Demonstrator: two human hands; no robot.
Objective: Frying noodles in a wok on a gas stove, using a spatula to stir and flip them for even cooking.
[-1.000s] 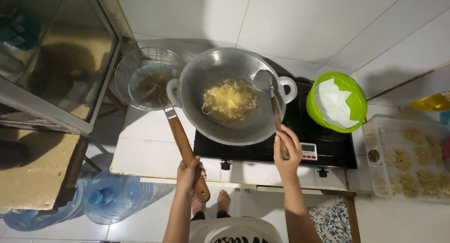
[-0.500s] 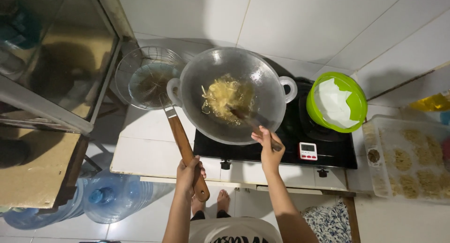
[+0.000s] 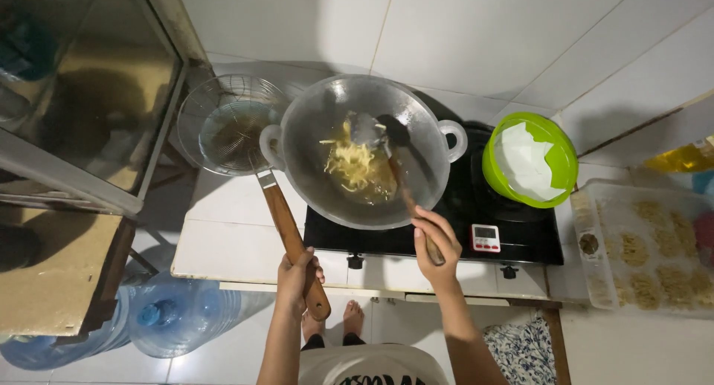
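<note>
Noodles (image 3: 358,166) lie in a loose yellow heap in the bottom of the wok (image 3: 364,151), which sits on the left burner of the black stove (image 3: 461,233). The right hand (image 3: 435,240) has its fingers wrapped tight around the wooden handle of a spatula (image 3: 394,158), whose dark blade rests in the wok at the upper right edge of the heap. The left hand (image 3: 297,277) has its fingers closed around the long wooden handle of a wire skimmer (image 3: 230,125), whose round mesh basket hovers just left of the wok, touching or nearly touching its near ear handle.

Judging from this, the main risk is hot liquid or oil: a hard scrape of the spatula could flick it over the wok's rim toward the right hand, or down toward the bare feet (image 3: 338,322) that show below the surface (image 3: 223,229). The wok sits round-bottomed on its burner, so a push on one side could rock it. Strands could also slip off the skimmer if it is tilted while lifting over the rim.

Right of the wok stands a lime-green bowl (image 3: 529,160) lined with white paper. Further right, a clear plastic tray (image 3: 643,255) holds rows of pale noodle nests. Just below the green bowl, a small white timer (image 3: 485,238) with a red button lies on the stove. Left of the wok, below the surface, clear blue water jugs (image 3: 175,314) lie on the floor. A yellow package shows at the far right edge, too cut off to tell.
</note>
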